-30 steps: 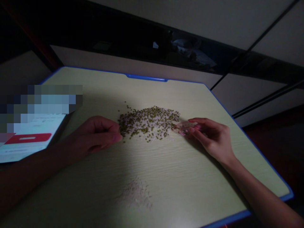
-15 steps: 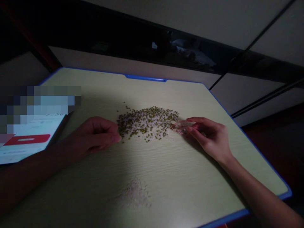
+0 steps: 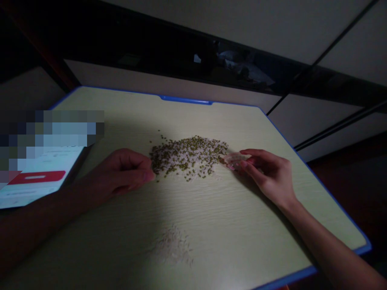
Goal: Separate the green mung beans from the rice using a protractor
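Note:
A mixed pile of green mung beans and white rice grains (image 3: pixel 190 155) lies in the middle of the table. My left hand (image 3: pixel 130 171) is closed at the pile's left edge, thumb pressed to the curled fingers; what it pinches, if anything, is hidden. On the other side, my right hand (image 3: pixel 269 173) grips a small clear plastic piece with pink markings (image 3: pixel 231 161) between thumb and fingers. Its near edge meets the pile's right side, and its exact kind cannot be made out. Closer to me lies a smaller heap of rice (image 3: pixel 172 245).
The pale wooden table (image 3: pixel 229 229) has a blue rim and a blue handle (image 3: pixel 186 100) at its far edge. At left stands a lit screen (image 3: pixel 39 173), partly pixelated, near my left forearm. Light cabinet fronts (image 3: pixel 326 108) with a dark glossy band rise behind the table.
The clear plastic piece has tilted slightly in my right hand at the pile's edge. My left hand and both heaps look the same; the view shifts a little.

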{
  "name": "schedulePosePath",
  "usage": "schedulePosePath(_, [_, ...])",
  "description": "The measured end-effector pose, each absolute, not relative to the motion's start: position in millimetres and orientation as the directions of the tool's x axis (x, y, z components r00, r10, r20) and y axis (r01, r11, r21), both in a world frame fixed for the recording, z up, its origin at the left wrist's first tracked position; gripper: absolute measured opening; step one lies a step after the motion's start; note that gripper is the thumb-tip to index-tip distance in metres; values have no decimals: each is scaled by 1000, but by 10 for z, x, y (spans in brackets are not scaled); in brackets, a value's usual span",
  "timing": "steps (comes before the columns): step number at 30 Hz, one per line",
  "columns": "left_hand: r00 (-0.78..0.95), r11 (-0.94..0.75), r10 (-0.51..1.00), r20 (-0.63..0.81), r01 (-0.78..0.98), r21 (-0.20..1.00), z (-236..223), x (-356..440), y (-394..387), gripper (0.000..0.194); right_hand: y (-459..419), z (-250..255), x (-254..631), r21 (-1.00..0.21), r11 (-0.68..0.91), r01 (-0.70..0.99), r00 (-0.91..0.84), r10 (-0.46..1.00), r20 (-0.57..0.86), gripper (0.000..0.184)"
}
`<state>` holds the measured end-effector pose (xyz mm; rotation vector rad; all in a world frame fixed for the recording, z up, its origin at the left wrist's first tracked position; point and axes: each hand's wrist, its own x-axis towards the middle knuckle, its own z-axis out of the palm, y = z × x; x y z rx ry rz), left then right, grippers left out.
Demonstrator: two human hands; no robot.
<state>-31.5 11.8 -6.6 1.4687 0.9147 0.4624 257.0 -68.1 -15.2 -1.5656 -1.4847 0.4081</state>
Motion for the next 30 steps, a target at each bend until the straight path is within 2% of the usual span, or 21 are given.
schedulePosePath(4, [609,93,759,-229,247,965,-69,-322,114,33,-688,-175,2591,-751,164,640,156,929,335,16])
schedulePosePath(17, [591,80,775,-223,258,963,-52,-304,109,30,-676,-167,2584,-778,105,620,242,917,316,16])
schedulePosePath(30, [599,67,770,-220,267,962,-65,-322,108,33,-677,-159,2604,-743,87,664,269,899,345,16])
